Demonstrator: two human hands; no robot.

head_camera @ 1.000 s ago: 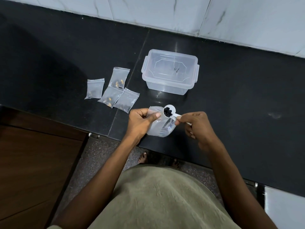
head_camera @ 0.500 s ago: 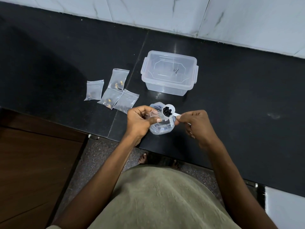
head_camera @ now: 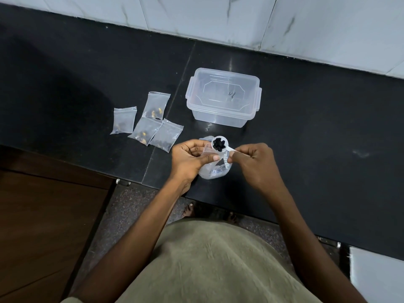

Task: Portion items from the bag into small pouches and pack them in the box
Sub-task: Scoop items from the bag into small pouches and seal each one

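The left hand [head_camera: 189, 159] pinches a small pouch [head_camera: 207, 149] open while the right hand [head_camera: 254, 162] holds a spoon [head_camera: 219, 144] of dark pieces over it.

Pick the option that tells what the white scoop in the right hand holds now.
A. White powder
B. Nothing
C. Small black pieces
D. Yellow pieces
C: the bowl of the white scoop, whose handle the right hand pinches, is heaped with small black pieces beside the small pouch that the left hand holds.
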